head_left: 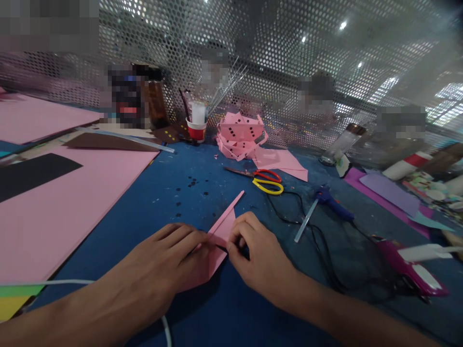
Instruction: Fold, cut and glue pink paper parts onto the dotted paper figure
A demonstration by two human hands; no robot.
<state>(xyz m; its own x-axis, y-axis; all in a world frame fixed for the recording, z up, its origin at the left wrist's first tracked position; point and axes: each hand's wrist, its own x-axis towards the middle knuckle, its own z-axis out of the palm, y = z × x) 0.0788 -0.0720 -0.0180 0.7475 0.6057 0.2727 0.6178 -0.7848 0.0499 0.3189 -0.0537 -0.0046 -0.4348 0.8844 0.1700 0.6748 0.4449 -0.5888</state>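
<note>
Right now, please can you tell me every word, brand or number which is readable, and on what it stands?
None can be read.
Folded pink paper: no readable text.
Red-and-white cup, blue glue gun: any print is too small or blurred.

Single head-worn view, looking forward and down from above the forearms, blue tabletop [144,202] near, perforated metal screen [275,96] behind, tilted in the picture.

Blue tabletop [137,207]; on it scissors [252,174], glue gun [330,200], pink sheets [83,212].
</note>
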